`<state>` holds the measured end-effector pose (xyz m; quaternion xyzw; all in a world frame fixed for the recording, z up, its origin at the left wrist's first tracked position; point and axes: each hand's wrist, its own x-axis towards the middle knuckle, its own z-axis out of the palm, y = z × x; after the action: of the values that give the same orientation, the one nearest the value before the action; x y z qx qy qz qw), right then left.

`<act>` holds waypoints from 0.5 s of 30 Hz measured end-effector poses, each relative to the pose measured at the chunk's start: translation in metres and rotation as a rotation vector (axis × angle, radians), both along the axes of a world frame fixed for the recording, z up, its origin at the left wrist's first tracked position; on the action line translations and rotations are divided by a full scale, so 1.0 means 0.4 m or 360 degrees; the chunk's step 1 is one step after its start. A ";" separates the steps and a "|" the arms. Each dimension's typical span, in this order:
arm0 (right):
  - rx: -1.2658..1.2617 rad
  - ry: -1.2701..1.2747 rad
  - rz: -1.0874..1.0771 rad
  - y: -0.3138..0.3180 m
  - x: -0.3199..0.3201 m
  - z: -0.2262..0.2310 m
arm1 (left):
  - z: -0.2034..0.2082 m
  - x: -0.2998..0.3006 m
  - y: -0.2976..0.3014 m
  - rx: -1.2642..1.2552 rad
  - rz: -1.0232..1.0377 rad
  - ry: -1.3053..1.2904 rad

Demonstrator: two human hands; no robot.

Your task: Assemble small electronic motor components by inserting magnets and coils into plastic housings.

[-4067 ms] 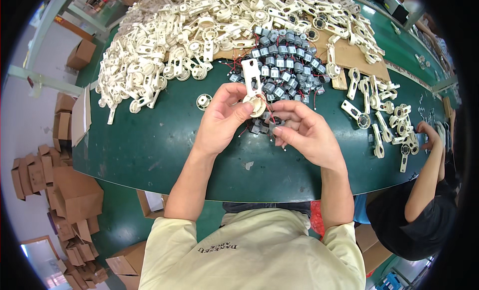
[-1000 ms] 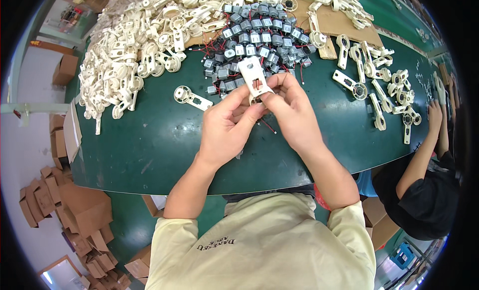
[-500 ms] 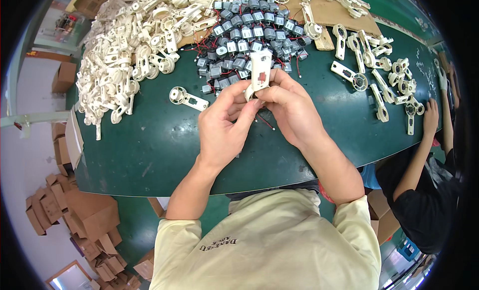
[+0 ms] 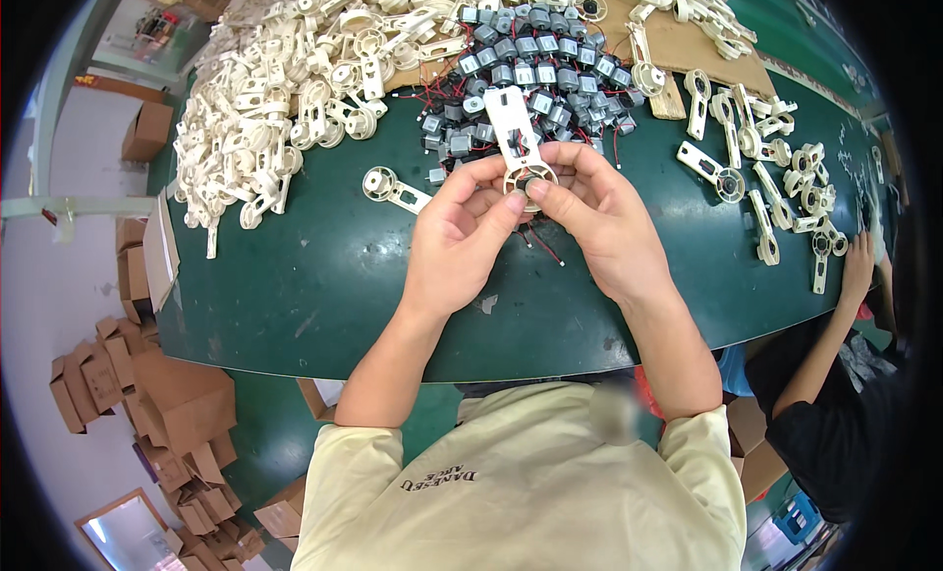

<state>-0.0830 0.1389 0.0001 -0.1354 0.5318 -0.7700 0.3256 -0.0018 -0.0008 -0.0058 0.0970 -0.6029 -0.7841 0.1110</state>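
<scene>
My left hand [image 4: 460, 235] and my right hand [image 4: 594, 217] meet over the green table [image 4: 324, 276], both pinching one cream plastic bracket [image 4: 515, 134] with a round ring at its lower end. A small grey motor [image 4: 536, 189] sits in that ring under my right fingertips, with red and black wires [image 4: 542, 243] hanging below. Just beyond the hands lies a pile of small grey motors [image 4: 521, 70]. A single cream bracket [image 4: 393, 189] lies flat to the left of my left hand.
A large heap of cream brackets [image 4: 285, 89] covers the table's far left. Assembled brackets [image 4: 776, 178] lie in a row at the right, near another person's hand [image 4: 857, 266]. Flat cardboard [image 4: 688, 45] lies at the back; cardboard boxes [image 4: 147, 404] stand on the floor at left.
The bracket has been turned more upright between my hands, and my right fingers now press the motor at its ring. The view has shifted slightly toward the table.
</scene>
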 end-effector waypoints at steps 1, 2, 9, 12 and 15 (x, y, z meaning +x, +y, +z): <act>0.0003 0.0004 0.0001 0.003 -0.002 0.000 | -0.001 -0.001 0.000 0.0003 0.0001 0.0004; 0.0002 -0.0024 0.0000 0.005 -0.004 0.000 | -0.002 -0.003 0.000 0.0036 -0.0035 0.0021; -0.0217 -0.0237 -0.0094 -0.013 0.006 -0.007 | -0.021 -0.004 0.027 -0.0437 0.0143 0.0273; -0.0209 -0.0188 -0.0149 -0.017 0.017 -0.021 | -0.022 -0.003 0.035 -0.0835 0.0207 0.0337; -0.0159 -0.0148 -0.0097 -0.009 0.011 -0.003 | -0.026 0.000 0.034 -0.0648 0.0185 0.0258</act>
<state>-0.0786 0.1352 -0.0012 -0.0994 0.4809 -0.8105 0.3192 -0.0019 0.0126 -0.0160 0.0439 -0.7313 -0.6437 0.2213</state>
